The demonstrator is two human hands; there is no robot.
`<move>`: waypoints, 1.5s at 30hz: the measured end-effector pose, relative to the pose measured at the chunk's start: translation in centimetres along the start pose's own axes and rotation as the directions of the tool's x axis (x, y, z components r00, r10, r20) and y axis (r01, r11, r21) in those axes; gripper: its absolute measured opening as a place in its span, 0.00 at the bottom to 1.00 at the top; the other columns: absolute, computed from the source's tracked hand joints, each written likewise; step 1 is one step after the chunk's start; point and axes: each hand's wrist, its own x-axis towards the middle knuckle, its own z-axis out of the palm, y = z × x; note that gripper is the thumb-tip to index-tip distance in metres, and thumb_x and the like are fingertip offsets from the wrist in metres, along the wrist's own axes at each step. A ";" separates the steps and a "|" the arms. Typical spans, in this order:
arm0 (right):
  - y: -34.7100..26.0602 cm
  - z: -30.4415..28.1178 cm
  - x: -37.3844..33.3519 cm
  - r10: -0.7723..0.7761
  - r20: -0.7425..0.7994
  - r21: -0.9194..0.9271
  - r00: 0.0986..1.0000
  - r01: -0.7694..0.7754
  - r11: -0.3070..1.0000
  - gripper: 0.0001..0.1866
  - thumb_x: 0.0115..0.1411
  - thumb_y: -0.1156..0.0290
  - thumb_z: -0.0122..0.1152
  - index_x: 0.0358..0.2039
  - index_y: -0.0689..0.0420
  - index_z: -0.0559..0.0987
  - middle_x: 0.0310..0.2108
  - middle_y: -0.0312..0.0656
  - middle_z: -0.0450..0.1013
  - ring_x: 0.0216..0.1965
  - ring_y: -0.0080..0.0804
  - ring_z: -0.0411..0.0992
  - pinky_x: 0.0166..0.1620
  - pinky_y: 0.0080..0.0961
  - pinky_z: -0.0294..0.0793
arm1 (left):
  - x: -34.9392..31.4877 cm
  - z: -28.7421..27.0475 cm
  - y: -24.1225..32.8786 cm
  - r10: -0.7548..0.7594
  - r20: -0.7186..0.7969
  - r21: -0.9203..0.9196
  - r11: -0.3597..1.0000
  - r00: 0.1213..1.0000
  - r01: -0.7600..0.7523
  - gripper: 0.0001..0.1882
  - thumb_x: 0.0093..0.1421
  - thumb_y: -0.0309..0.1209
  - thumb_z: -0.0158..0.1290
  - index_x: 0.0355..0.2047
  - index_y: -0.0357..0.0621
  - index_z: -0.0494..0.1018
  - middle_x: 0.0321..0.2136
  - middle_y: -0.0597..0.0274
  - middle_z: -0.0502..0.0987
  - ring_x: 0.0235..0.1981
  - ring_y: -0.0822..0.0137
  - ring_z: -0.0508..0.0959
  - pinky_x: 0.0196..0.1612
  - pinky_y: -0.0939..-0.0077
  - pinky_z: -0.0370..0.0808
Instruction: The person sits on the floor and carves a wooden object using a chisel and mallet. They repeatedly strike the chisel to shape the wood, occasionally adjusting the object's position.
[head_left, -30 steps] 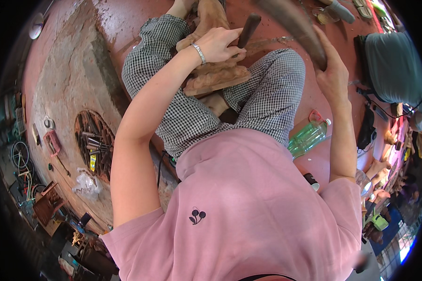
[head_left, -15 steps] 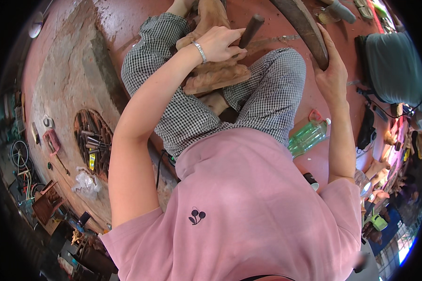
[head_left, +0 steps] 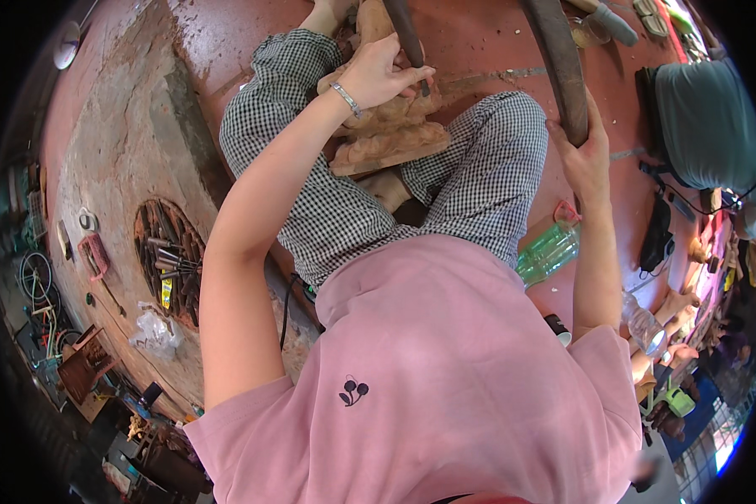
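Note:
Between my bent knees stands a carved wooden piece (head_left: 391, 151), pale brown with a rippled base; its far part is partly hidden by my left hand. My left hand (head_left: 380, 77) closes its fingers round a dark rod-like chisel (head_left: 406, 34), whose lower end meets the carving and whose top runs out of view. Off to the right, my right hand (head_left: 586, 155) grips the near end of a long, curved, dark wooden club (head_left: 561, 63). The club points away from me, apart from the chisel, and its far end is cut off by the picture's edge.
A stone slab (head_left: 134, 109) lies on my left, with a round tray of chisels (head_left: 170, 252) and a plastic bag (head_left: 156, 332) on it. Right of my knee lies a green plastic bottle (head_left: 550, 252). A teal cushion-like bundle (head_left: 710, 122) sits farther right on the red floor.
My left hand has shifted slightly away from me, and the chisel has swung from leaning right to leaning left at its top. The club has turned straighter and moved slightly right.

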 end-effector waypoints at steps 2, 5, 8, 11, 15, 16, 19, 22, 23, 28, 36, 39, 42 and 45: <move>0.3 0.4 -0.5 0.083 0.020 0.091 0.996 -0.084 0.992 0.37 0.54 0.78 0.65 0.65 0.55 0.65 0.49 0.41 0.75 0.46 0.30 0.76 0.51 0.27 0.73 | 0.3 -0.1 -0.4 -0.007 0.039 -0.003 1.000 0.999 0.007 0.17 0.62 0.36 0.59 0.40 0.36 0.67 0.30 0.56 0.82 0.27 0.66 0.83 0.28 0.76 0.81; 0.2 0.7 -1.1 0.109 0.017 0.096 0.994 -0.111 0.989 0.36 0.54 0.78 0.66 0.64 0.55 0.66 0.45 0.39 0.75 0.41 0.25 0.74 0.50 0.24 0.73 | -0.1 0.9 0.1 -0.027 0.059 0.097 0.995 0.998 0.021 0.16 0.62 0.35 0.58 0.41 0.37 0.68 0.29 0.56 0.82 0.26 0.66 0.83 0.28 0.76 0.80; 0.2 0.5 -1.2 0.131 0.037 0.082 0.991 -0.134 0.988 0.36 0.54 0.77 0.66 0.64 0.55 0.66 0.48 0.42 0.76 0.46 0.29 0.75 0.52 0.26 0.72 | -0.2 0.7 0.3 -0.002 0.099 0.240 0.971 0.995 -0.022 0.16 0.61 0.34 0.59 0.42 0.38 0.69 0.28 0.57 0.81 0.26 0.67 0.83 0.28 0.76 0.80; -0.2 0.5 -0.8 0.043 0.010 0.010 0.999 -0.043 0.999 0.36 0.54 0.77 0.65 0.64 0.55 0.66 0.51 0.46 0.75 0.51 0.35 0.75 0.54 0.29 0.72 | -0.3 1.1 -0.7 0.025 0.018 0.097 0.995 1.000 -0.026 0.14 0.61 0.34 0.60 0.40 0.39 0.70 0.27 0.58 0.81 0.24 0.67 0.83 0.28 0.76 0.80; -1.9 0.2 0.8 -0.049 0.055 -0.024 0.997 0.051 0.998 0.35 0.54 0.76 0.64 0.64 0.53 0.66 0.55 0.49 0.73 0.57 0.42 0.72 0.58 0.32 0.69 | -0.3 0.9 -0.6 -0.013 0.040 0.139 0.990 0.999 0.007 0.13 0.61 0.34 0.60 0.38 0.37 0.72 0.27 0.58 0.81 0.24 0.68 0.83 0.28 0.77 0.80; -2.6 0.2 1.2 -0.076 0.062 -0.035 0.995 0.078 0.996 0.35 0.54 0.76 0.64 0.64 0.53 0.66 0.56 0.49 0.72 0.57 0.42 0.72 0.58 0.32 0.69 | -0.1 0.8 -0.9 -0.041 0.039 0.128 0.991 0.998 0.036 0.13 0.61 0.34 0.60 0.37 0.37 0.72 0.27 0.59 0.81 0.23 0.68 0.83 0.27 0.78 0.80; -3.2 0.2 3.0 -0.201 0.036 -0.127 0.979 0.204 0.971 0.35 0.56 0.75 0.65 0.65 0.53 0.66 0.52 0.47 0.75 0.53 0.35 0.73 0.56 0.30 0.70 | -0.1 0.9 -0.5 -0.040 0.027 0.123 0.992 0.999 0.036 0.13 0.61 0.34 0.60 0.37 0.37 0.73 0.27 0.58 0.81 0.23 0.69 0.83 0.27 0.79 0.79; -4.1 -0.4 4.4 -0.304 0.076 -0.201 0.950 0.313 0.928 0.35 0.57 0.75 0.64 0.65 0.49 0.66 0.53 0.47 0.74 0.54 0.37 0.74 0.55 0.29 0.70 | 0.1 1.0 0.2 -0.003 0.064 0.177 0.984 0.998 -0.008 0.14 0.61 0.36 0.60 0.36 0.37 0.73 0.25 0.57 0.81 0.22 0.69 0.82 0.26 0.79 0.79; -4.8 -0.7 4.8 -0.331 0.107 -0.211 0.938 0.347 0.914 0.34 0.57 0.75 0.64 0.65 0.46 0.66 0.54 0.48 0.74 0.55 0.39 0.73 0.55 0.30 0.70 | 0.1 0.9 0.3 0.004 0.082 0.204 0.979 0.997 -0.021 0.14 0.60 0.36 0.60 0.36 0.37 0.73 0.24 0.57 0.80 0.22 0.68 0.82 0.26 0.79 0.78; -9.6 -1.6 5.3 -0.390 0.149 -0.654 0.909 0.386 0.651 0.37 0.44 0.84 0.55 0.59 0.47 0.72 0.34 0.48 0.74 0.38 0.50 0.74 0.41 0.39 0.72 | 0.5 1.0 -1.1 0.145 0.097 0.320 0.932 0.985 -0.169 0.15 0.59 0.38 0.61 0.35 0.39 0.73 0.21 0.56 0.78 0.20 0.64 0.78 0.24 0.72 0.74; -9.8 -1.9 4.6 -0.362 0.132 -0.658 0.923 0.354 0.664 0.37 0.45 0.84 0.56 0.60 0.48 0.72 0.34 0.47 0.74 0.37 0.50 0.74 0.41 0.41 0.73 | 0.8 1.1 -0.9 0.125 0.123 0.349 0.923 0.985 -0.161 0.16 0.59 0.39 0.61 0.34 0.38 0.73 0.21 0.55 0.78 0.22 0.62 0.79 0.27 0.71 0.75; -8.9 -1.0 4.2 -0.350 0.078 -0.596 0.933 0.325 0.734 0.37 0.46 0.84 0.57 0.60 0.49 0.71 0.34 0.47 0.74 0.37 0.50 0.74 0.41 0.40 0.73 | 0.7 0.9 -1.1 0.149 0.116 0.327 0.928 0.982 -0.179 0.16 0.59 0.39 0.61 0.34 0.38 0.73 0.21 0.54 0.77 0.22 0.61 0.79 0.27 0.70 0.76; -9.2 -1.8 4.3 -0.277 0.195 -0.711 0.941 0.330 0.621 0.37 0.46 0.83 0.58 0.60 0.49 0.71 0.33 0.47 0.73 0.37 0.49 0.74 0.41 0.40 0.73 | 0.8 0.9 -1.4 0.158 0.113 0.334 0.924 0.981 -0.188 0.16 0.59 0.39 0.61 0.34 0.38 0.73 0.21 0.54 0.77 0.22 0.60 0.79 0.27 0.69 0.76; -8.8 -1.1 4.1 -0.398 0.064 -0.589 0.915 0.356 0.725 0.37 0.46 0.82 0.58 0.60 0.48 0.71 0.32 0.47 0.73 0.37 0.49 0.74 0.41 0.39 0.73 | 0.6 0.9 -0.7 0.152 0.112 0.328 0.927 0.982 -0.180 0.16 0.58 0.39 0.61 0.33 0.38 0.73 0.21 0.54 0.77 0.21 0.60 0.79 0.27 0.69 0.75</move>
